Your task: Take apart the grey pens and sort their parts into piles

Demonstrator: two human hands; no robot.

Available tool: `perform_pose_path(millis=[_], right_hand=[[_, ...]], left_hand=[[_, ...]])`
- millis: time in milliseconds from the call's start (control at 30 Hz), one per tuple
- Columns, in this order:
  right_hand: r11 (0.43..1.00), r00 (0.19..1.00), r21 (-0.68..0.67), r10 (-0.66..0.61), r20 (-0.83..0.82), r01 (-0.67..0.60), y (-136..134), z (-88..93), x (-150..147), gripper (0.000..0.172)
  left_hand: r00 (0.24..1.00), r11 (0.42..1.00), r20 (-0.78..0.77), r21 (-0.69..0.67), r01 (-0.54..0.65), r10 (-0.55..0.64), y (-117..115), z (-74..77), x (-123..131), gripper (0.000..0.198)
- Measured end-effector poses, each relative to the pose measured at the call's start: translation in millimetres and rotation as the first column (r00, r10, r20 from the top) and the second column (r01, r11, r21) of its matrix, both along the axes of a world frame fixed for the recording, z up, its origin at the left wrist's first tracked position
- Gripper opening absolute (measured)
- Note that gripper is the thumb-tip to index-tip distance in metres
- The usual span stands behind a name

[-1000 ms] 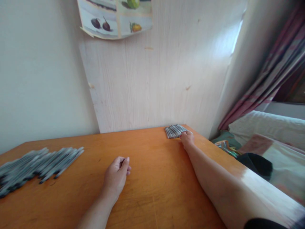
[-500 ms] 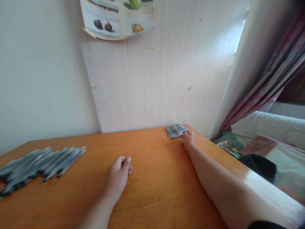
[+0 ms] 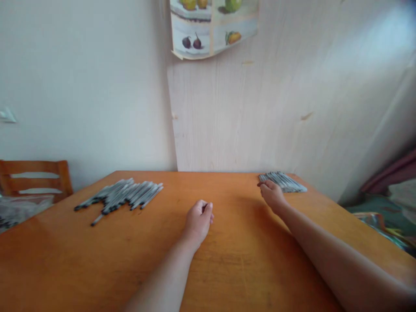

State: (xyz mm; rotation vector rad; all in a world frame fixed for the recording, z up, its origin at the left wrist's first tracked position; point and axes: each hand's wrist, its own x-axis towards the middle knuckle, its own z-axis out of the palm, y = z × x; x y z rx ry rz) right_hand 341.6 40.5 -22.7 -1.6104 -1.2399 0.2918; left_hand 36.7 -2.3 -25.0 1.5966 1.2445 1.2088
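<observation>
Apparently, the step in hand is tending the neat row of slim, grey, dark-ended plastic pens point(image 3: 287, 181), at two o'clock from the loosely fisted left hand point(image 3: 198, 219) above the orange wooden table point(image 3: 227, 264). The right hand point(image 3: 272, 195) overlaps the row's near edge, fingers bunched; whether it grips or touches a pen, I cannot tell. A staggered pile of similar grey, black-ended pens point(image 3: 121, 195) lies at ten o'clock. Moving next among such closely packed barrels would call for a narrow fingertip pinch.

The pens point(image 3: 114, 194) are grey and black, the table point(image 3: 227, 255) orange-brown, the panel point(image 3: 211, 117) pale wood-grain.
</observation>
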Motion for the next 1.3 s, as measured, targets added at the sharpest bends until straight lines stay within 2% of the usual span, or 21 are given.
perform_pose_path(millis=[167, 333, 500, 667, 800, 967, 1067, 1133, 1233, 1300], right_hand=[[0.965, 0.969, -0.148, 0.231, 0.09, -0.216, -11, 4.5, -48, 0.03], [0.924, 0.908, -0.234, 0.353, 0.226, -0.301, -21, 2.4, -79, 0.025], [0.907, 0.889, -0.308, 0.371, 0.268, -0.286, -34, -3.6, -107, 0.023], [0.904, 0.865, -0.351, 0.367, 0.342, -0.245, -52, 0.6, -133, 0.026], [0.918, 0.867, -0.373, 0.29, 0.405, -0.133, -61, 4.1, -142, 0.03], [0.915, 0.843, -0.399, 0.264, 0.468, -0.065, -66, 5.0, -147, 0.032], [0.906, 0.826, -0.422, 0.256, 0.501, -0.025, -67, 4.8, -149, 0.034], [0.901, 0.815, -0.434, 0.259, 0.518, -0.011, -67, 4.0, -150, 0.035], [0.898, 0.805, -0.44, 0.268, 0.529, -0.01, -67, 1.9, -150, 0.036], [0.894, 0.804, -0.448, 0.272, 0.528, -0.008, -67, 0.6, -149, 0.037]], left_hand=[[1.0, 1.0, 0.017, 0.006, 0.015, -0.015, 1, -3.3, 1, 0.029], [0.999, 1.0, 0.042, -0.02, 0.014, -0.013, 0, -2.6, 2, 0.027], [0.999, 1.0, 0.042, -0.03, 0.004, -0.003, 1, -3.3, 3, 0.026], [1.0, 1.0, 0.014, 0.008, -0.001, 0.001, 6, -11.1, 2, 0.028], [0.999, 0.999, 0.037, 0.033, -0.004, 0.003, 10, -17.5, 2, 0.029], [0.992, 1.0, 0.127, 0.027, -0.006, 0.002, 8, -19.7, 2, 0.028], [0.973, 0.999, 0.227, -0.006, -0.04, 0.041, 8, -16.0, 0, 0.024], [0.957, 0.993, 0.265, -0.046, -0.109, 0.117, 10, -10.2, -4, 0.021], [0.919, 0.967, 0.301, -0.086, -0.241, 0.256, 17, 3.2, -16, 0.019], [0.903, 0.958, 0.318, -0.099, -0.27, 0.288, 23, 14.1, -31, 0.019]])
